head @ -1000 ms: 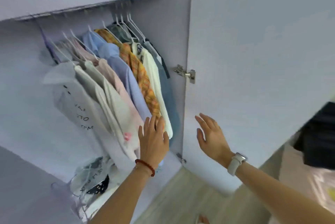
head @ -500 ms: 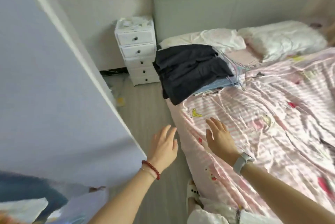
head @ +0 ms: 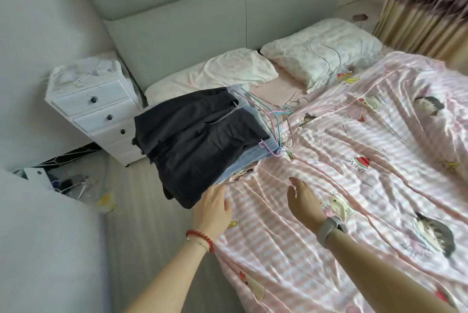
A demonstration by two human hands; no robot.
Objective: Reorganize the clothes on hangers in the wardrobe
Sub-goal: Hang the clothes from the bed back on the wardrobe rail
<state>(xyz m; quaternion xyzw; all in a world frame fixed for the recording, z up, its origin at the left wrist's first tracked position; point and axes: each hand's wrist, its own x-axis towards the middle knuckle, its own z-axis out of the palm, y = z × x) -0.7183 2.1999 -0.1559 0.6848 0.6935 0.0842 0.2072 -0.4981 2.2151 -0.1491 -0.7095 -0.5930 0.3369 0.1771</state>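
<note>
Both hands, left and right, are held open, grasping nothing, near the clothes stacked on the bed. The stack should probably be lifted by the hangers, kept level.

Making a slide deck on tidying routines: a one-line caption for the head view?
Both open hands, left and right, reach toward a pile of dark clothes on hangers on the bed.

- The room was bright with soft, even daylight.
- Sheen glared off the pink bedspread folds.
- The curtain at the upper right was smeared by motion blur.
- Wide-angle distortion bowed the headboard and frame edges.
</note>
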